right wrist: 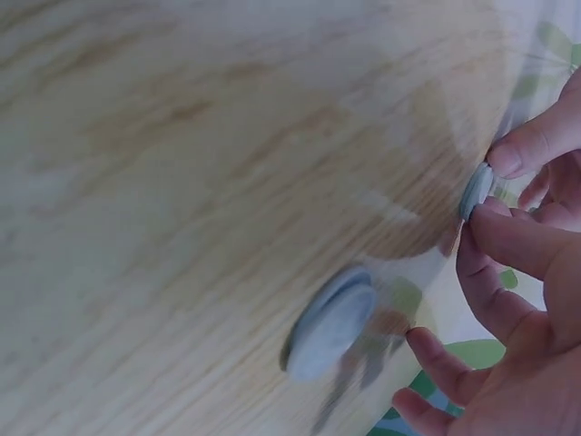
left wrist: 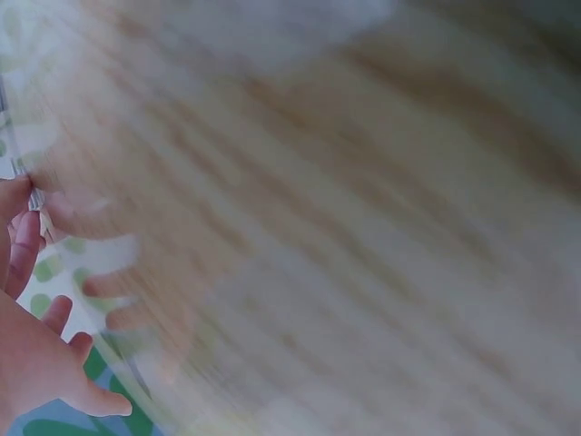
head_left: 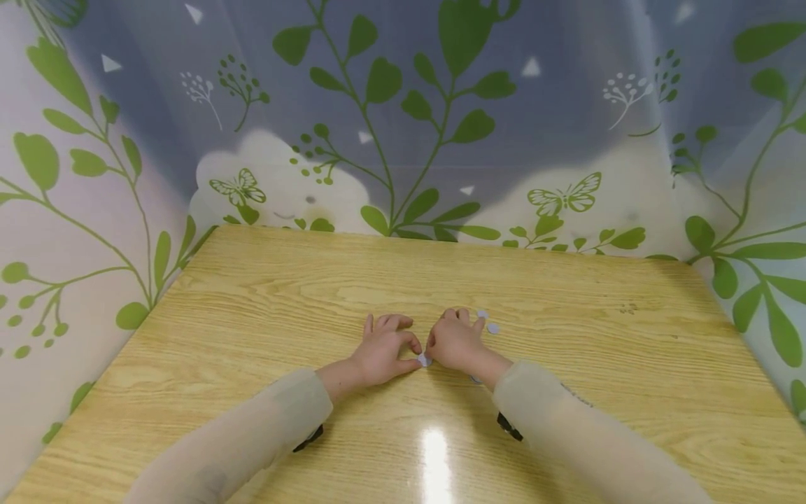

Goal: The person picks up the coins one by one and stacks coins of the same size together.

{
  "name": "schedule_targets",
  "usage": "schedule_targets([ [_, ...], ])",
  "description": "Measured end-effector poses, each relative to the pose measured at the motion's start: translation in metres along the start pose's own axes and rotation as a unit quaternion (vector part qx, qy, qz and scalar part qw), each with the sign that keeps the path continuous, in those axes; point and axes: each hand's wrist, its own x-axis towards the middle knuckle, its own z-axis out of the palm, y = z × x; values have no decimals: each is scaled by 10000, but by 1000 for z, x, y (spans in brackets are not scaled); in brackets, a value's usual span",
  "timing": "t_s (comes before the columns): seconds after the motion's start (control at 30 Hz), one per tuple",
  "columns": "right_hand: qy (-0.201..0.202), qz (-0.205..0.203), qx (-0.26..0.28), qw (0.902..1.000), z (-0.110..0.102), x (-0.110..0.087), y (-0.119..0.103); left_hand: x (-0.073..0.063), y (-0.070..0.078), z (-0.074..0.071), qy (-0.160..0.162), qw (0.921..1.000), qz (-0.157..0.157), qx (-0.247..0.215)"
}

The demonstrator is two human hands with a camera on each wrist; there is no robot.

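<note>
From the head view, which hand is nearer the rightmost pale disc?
Right. The right hand is just left of the rightmost disc; the left hand is farther left, beyond the held disc.

Head camera looked forward and down across the table (head_left: 283, 280). Both wrist cameras sat low, tilted, near its surface; head and right wrist shared the pinched disc (right wrist: 477, 191).

Wood-grain table (head_left: 283, 280) bears two pale discs (head_left: 493, 328) near each other, two overlapping discs (right wrist: 329, 341) closer to the person, and small dark marks (head_left: 628, 308) toward its right side.
</note>
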Motion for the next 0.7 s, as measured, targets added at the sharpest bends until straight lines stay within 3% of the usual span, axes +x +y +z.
schedule_targets([
  [0.17,322,-102,191,9992,-5,0,8,0,0,0,-16,10000,-11,-10],
  [0.43,594,107,347,9976,-30,-8,32,0,0,0,-61,10000,13,-30],
  [0.7,848,331,678,9935,-40,-17,63,-1,0,-1,-57,9999,62,-70],
])
